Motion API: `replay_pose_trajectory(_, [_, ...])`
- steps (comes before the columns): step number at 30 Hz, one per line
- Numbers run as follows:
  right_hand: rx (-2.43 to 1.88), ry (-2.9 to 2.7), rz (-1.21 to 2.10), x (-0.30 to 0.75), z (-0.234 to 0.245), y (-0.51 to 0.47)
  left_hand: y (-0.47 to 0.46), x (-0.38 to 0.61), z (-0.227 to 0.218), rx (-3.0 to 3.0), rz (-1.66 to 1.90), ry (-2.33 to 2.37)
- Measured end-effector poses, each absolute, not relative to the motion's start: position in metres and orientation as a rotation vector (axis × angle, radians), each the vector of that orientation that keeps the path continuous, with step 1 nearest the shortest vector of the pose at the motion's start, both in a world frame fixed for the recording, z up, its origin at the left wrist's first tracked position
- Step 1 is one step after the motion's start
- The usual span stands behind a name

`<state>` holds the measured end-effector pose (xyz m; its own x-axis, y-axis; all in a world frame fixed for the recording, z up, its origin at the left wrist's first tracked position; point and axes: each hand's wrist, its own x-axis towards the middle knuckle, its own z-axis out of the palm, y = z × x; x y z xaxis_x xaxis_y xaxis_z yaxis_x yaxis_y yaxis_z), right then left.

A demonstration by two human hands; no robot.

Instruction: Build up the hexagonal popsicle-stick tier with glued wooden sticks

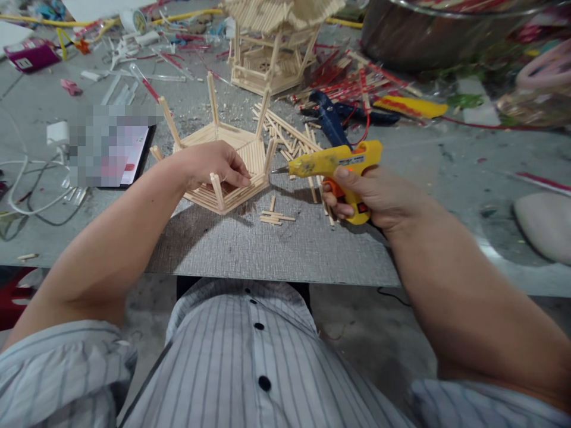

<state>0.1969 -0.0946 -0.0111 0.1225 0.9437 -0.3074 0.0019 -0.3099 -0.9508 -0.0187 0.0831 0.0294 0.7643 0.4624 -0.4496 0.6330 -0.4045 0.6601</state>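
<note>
A hexagonal frame [223, 211] built of thin wooden sticks lies on the table, with short posts rising from its corners. My left hand [220, 166] reaches over its near side, fingers pinched on a wooden stick [254, 181] along the near right edge. The fingers partly hide what lies beneath them. My right hand [357, 190] is wrapped round a yellow hot glue gun [334, 160], index finger by the orange trigger. The gun's metal nozzle points left, close to the frame's right corner post. Several short loose sticks [274, 218] lie just in front of the nozzle.
Behind stands a roofed stick model [272, 53]. More loose sticks [289, 134], a blue-handled tool [328, 113] and a yellow cutter [410, 107] lie near the glue gun. A phone [143, 154] and white cables [27, 178] are at left; a large metal bowl [401, 41] is back right.
</note>
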Motion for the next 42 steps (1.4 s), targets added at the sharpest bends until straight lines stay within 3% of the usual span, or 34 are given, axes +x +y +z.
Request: replay_pose_trajectory(42, [-1.499,-0.944,1.299,0.1927,-0.0063,-0.0954,0.0831,-0.0187,0.0304,2.081,-0.246,0.849])
